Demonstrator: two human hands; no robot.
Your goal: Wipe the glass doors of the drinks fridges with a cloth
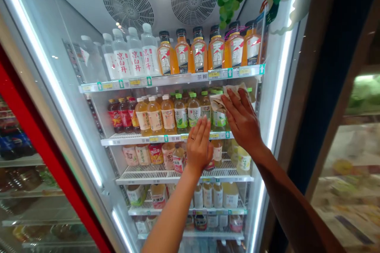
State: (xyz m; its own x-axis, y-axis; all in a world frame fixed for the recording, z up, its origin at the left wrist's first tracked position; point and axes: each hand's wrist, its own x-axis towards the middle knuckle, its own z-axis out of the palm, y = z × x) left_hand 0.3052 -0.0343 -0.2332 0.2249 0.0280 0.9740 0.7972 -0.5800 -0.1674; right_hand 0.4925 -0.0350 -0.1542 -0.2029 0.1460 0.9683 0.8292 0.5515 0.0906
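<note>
Glass of the cooler door [56,87] stands between you and the bottles [181,112], your right hand [242,120] open and pinning a crumpled cloth [222,101] under spread fingers, your left hand [198,146] flat and empty (likely bracing).

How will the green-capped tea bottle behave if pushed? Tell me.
Tall and narrow, the green-capped bottle probably tips if pushed high. Its smooth plastic may slip in the hand. Packed bottles on the wire shelf would likely catch it.
</note>
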